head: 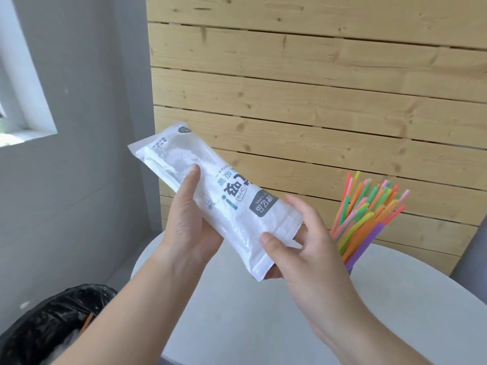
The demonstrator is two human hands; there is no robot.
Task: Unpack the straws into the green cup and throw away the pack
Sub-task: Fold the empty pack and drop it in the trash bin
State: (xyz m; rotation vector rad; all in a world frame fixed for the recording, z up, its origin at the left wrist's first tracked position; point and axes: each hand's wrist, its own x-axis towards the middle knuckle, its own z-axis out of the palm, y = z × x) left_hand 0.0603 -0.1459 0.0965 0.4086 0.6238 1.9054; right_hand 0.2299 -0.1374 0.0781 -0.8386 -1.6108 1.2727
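A white plastic straw pack point(210, 196) with printed lettering is held up slantwise above the table. My left hand point(187, 219) grips its middle from below, thumb laid on the clear window. My right hand point(297, 243) pinches its lower end between thumb and fingers. The pack looks flat. To the right, a bunch of coloured straws point(366, 214) fans out of a cup; only a purple part of the cup point(355, 256) shows, the rest hidden behind my right hand.
A white round table point(263, 299) lies below my hands. A bin lined with a black bag point(50, 325) stands on the floor at the lower left. A wooden slat panel point(316, 101) rises behind the table, a grey wall and window to the left.
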